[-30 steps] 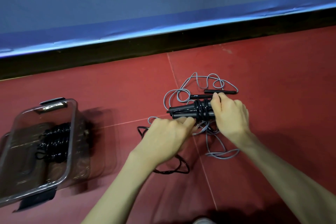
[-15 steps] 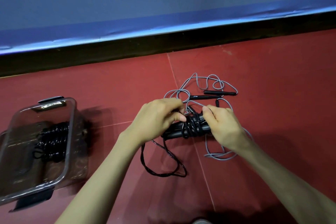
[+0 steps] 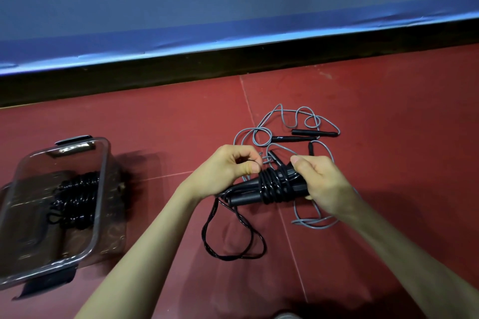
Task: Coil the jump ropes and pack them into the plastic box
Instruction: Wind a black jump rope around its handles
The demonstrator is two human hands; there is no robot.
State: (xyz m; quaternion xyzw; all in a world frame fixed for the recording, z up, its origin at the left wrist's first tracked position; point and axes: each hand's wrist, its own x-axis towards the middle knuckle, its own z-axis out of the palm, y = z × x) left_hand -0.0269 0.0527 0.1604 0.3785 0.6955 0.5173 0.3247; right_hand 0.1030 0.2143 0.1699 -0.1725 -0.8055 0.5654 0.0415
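Note:
A black jump rope is partly wound around its two black handles, held just above the red floor. My right hand grips the right end of the handles. My left hand pinches the black cord at the top of the coil. A loose loop of the black cord trails on the floor below. A grey jump rope with black handles lies tangled behind my hands. The clear plastic box stands open at the left, with a coiled black rope inside.
A dark skirting and a blue wall run across the back. The red floor has thin seam lines. The box's dark latches stick out at its far and near ends.
My left hand rose from below the bundle to its top, carrying cord over the handles. More turns sit on the coil, and the loose black loop has shifted on the floor.

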